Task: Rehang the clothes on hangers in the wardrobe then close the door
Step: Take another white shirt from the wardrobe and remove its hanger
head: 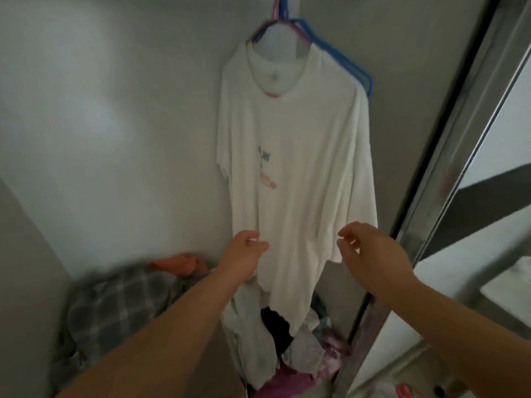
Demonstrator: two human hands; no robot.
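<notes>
Inside the wardrobe, a white T-shirt [296, 168] is hanging on a pink hanger [271, 94], with a blue hanger [356, 67] sitting bare just behind its right shoulder. Near the shirt's lower hem, the left hand [244, 254] and right hand [373, 254] are hovering with fingers loosely curled, grasping nothing (the picture is blurred). Below the shirt, a heap of clothes [287, 354] is lying, plaid shirt [115, 305] to its left. Right of the shirt, the sliding door [459, 168] is standing open.

Bare forearms, sleeveless, ringless hands [244, 251]
</notes>
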